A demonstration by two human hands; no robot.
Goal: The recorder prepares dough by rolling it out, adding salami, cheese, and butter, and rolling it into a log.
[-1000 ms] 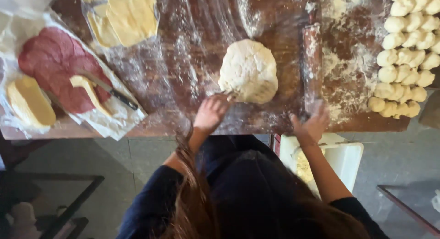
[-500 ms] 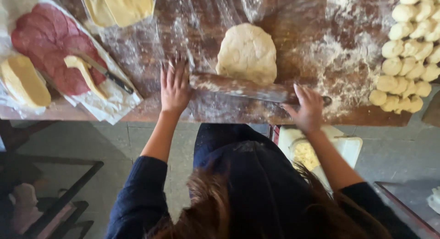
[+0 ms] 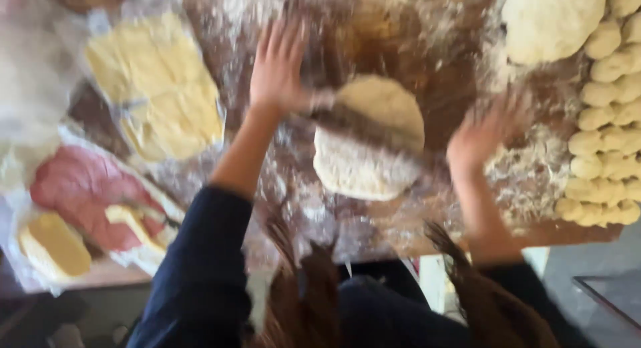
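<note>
the whole view is smeared by motion. the dark wooden rolling pin [image 3: 374,124] across the pale flattened dough round [image 3: 374,144] is a blur, its ends hidden under the left hand [image 3: 280,64] and right hand [image 3: 477,138]. the large pale dough lump [image 3: 551,18] is cut off by the top edge.

Dough [image 3: 370,141] mid-table [image 3: 434,214], between hands; cheese sheets [image 3: 157,98], sliced meat [image 3: 83,191] left; rolls [image 3: 604,141] right.
</note>
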